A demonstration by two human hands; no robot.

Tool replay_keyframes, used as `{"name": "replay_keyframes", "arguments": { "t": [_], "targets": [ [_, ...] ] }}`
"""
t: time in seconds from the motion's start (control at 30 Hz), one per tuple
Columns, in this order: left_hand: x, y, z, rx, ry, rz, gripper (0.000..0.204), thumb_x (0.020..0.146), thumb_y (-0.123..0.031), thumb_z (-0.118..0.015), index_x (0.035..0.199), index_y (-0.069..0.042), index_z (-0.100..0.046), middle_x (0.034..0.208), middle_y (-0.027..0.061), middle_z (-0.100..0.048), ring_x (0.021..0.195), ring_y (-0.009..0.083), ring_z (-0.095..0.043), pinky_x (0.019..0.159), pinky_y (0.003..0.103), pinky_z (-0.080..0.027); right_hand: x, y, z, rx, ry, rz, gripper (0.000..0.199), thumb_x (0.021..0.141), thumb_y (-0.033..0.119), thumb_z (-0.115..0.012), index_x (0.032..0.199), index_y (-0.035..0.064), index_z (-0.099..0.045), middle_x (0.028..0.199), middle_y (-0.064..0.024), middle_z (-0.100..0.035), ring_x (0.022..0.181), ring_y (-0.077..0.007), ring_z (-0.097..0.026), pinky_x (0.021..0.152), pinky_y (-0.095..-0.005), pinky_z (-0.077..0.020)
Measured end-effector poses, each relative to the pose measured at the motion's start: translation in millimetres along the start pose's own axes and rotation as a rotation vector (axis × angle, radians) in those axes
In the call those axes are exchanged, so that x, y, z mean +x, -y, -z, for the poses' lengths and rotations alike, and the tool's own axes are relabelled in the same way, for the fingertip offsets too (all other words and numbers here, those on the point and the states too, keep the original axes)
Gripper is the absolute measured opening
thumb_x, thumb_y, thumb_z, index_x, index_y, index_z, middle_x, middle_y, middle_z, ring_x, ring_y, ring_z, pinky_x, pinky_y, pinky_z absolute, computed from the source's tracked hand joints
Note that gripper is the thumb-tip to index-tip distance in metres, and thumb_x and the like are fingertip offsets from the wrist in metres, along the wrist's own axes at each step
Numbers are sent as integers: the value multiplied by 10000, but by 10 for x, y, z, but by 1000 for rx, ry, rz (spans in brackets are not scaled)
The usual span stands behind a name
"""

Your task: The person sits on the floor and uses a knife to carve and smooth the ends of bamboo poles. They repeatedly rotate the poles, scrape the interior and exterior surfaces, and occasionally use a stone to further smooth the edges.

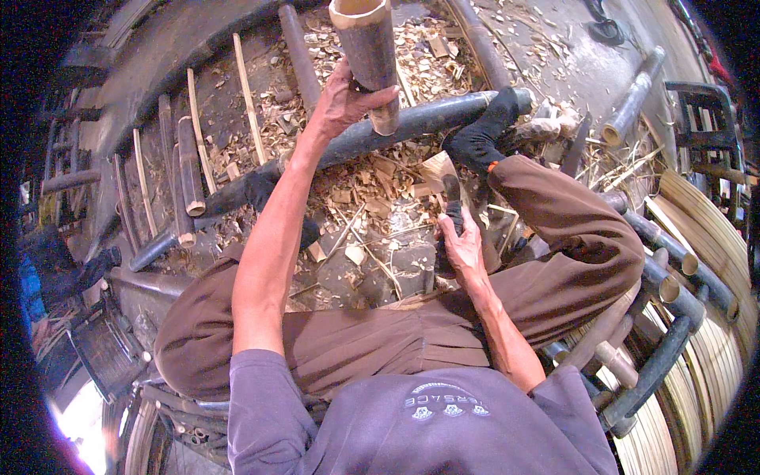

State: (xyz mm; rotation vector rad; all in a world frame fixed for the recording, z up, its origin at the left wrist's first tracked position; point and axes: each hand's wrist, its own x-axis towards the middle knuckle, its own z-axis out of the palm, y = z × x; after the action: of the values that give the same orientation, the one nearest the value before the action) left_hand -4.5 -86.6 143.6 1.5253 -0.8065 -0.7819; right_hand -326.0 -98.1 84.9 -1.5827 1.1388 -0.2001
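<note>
2 hands (340, 103) (464, 247), 1 held tube (369, 54), apparently 1 tool (452, 191).

Beyond the left fingers (385, 96), the bamboo tube (366, 55) has its rim cut by the upper edge; the right fingers (450, 229) partly hide a dark tool (452, 190).

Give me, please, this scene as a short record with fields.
Left hand: holds a hollow bamboo piece, pale open rim at the far end
Right hand: holds a short tool; exact kind unclear
Across the front: a dark pole
Debris: scattered pale chips
Right side: long pale strips
Clothing: brown trousers, grey-purple shirt
</note>
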Motion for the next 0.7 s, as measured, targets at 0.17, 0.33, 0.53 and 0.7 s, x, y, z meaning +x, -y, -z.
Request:
{"name": "replay_keyframes", "arguments": {
  "t": [0.17, 0.33, 0.53, 0.7],
  "targets": [
    [-34, -49, -48, 4, -14, 79, 616, 750, -143, -813, 1249, -63, -462, 1176, 64, -613, 1065, 165, -586, 941, 349, -490, -27, 251, 39, 6, 59, -158, 348, 899, 294, -599, 1115, 21, -580, 903, -118, -622, 834, -233, -582, 768, -345, -465],
    [22, 48, -42, -4, 12, -8, 655, 746, -142, -816, 1275, -59, -439, 1194, 66, -604, 1089, 163, -573, 949, 346, -483, 16, 67, -1, -72, 25, -32, 421, 908, 330, -584, 1178, 8, -560, 951, -166, -640, 884, -275, -610, 826, -382, -473],
    [-9, 14, -59, -33, -34, -17, 650, 749, -143, -811, 1271, -48, -436, 1174, 70, -611, 1076, 163, -577, 942, 344, -486, 47, 566, -4, -64, 112, -14, 461, 974, 421, -455, 1192, 24, -542, 896, -177, -646, 812, -296, -620, 758, -405, -470],
    [21, -12, -114, 65, -71, -31, 630, 758, -168, -803, 1255, -37, -440, 1136, 89, -625, 1022, 173, -602, 899, 348, -507, 403, 829, -129, -126, 52, 171, 441, 980, 402, -438, 1212, 39, -532, 989, -281, -627, 935, -451, -606, 808, -460, -469]
  ]
}}
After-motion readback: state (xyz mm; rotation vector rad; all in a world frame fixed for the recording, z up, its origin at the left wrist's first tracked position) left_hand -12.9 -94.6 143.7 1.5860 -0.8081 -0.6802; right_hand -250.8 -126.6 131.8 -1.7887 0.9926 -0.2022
